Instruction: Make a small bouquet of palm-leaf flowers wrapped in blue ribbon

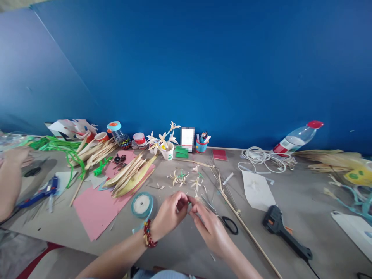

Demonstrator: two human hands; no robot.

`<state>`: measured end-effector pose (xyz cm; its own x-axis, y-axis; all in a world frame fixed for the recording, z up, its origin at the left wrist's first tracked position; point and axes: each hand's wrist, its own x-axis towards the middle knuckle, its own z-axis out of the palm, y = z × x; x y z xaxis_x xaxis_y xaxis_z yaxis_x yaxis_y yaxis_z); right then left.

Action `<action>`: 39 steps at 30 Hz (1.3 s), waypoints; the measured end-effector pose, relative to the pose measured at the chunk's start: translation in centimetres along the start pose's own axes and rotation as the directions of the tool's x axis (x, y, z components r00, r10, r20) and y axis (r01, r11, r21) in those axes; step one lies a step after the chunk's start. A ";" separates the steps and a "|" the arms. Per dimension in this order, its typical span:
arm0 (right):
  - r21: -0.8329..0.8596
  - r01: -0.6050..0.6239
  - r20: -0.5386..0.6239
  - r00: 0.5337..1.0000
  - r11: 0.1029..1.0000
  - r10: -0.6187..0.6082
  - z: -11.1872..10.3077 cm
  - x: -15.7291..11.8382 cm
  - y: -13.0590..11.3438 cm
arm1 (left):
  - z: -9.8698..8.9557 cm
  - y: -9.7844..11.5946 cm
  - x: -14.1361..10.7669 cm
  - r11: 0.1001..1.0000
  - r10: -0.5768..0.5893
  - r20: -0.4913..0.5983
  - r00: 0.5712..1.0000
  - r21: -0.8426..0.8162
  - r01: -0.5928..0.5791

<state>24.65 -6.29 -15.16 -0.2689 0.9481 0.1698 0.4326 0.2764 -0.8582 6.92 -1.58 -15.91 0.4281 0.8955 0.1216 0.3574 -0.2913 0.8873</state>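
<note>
My left hand (171, 213), with a beaded bracelet (148, 233) at the wrist, is closed with thumb and fingertips pinched. My right hand (209, 226) meets it, its fingertips pinched too. A tiny green bit (190, 204) shows between the two hands; the rest of what they hold is hidden. Just beyond lie small pale flowers (178, 178) with green centres, made of husk-like strips. A roll of teal tape (142, 205) rests left of my left hand. Beside my right hand are black-handled scissors (230, 225), their blades partly covered.
Pink paper (94, 211) and dried husks (128, 178) lie left. A black glue gun (286, 232), a long thin stick (250, 232) and a tilted bottle (299, 138) are right. A flower-filled cup (167, 152) stands at the back. Another person's arm (10, 182) is far left near a blue glue gun (40, 193).
</note>
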 end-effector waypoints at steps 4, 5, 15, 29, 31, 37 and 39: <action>0.084 -0.039 -0.024 0.999 0.996 0.041 -0.1 -0.4 -0.5 | 0.5 0.4 -0.6 0.999 0.012 -0.002 1.000 0.041 -0.012; 0.097 -0.042 -0.033 0.998 0.994 0.045 -0.1 -0.5 -0.6 | 0.6 0.5 -0.7 0.998 0.011 -0.012 1.000 0.055 -0.010; 0.215 -0.039 -0.092 0.994 0.976 0.060 -1.8 -0.9 -0.1 | 0.1 -0.7 -1.8 0.993 0.020 -0.054 0.998 0.114 -0.014; -0.414 0.167 0.200 0.976 0.895 -0.090 -0.6 1.7 3.2 | -1.2 -1.3 -1.4 0.998 0.021 -0.098 0.995 0.063 -0.015; -0.469 0.156 0.224 0.973 0.869 -0.054 -0.7 2.0 3.0 | -1.2 -1.2 -1.2 0.998 0.053 -0.106 0.993 0.040 -0.049; -0.385 0.078 0.133 0.991 0.920 -0.028 -1.8 2.5 2.2 | -1.5 -0.4 -0.6 0.973 -0.095 -0.032 0.995 -0.216 0.086; -0.227 0.003 0.036 0.999 0.974 0.005 -2.0 2.4 2.1 | -1.6 -0.2 -0.5 0.929 -0.157 0.007 0.988 -0.337 0.151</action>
<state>26.61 -3.12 -15.58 -0.2973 0.9432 0.1484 0.6161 0.3082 -0.7249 5.31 -1.44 -15.39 0.3727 0.9277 -0.0229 0.1169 -0.0224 0.9929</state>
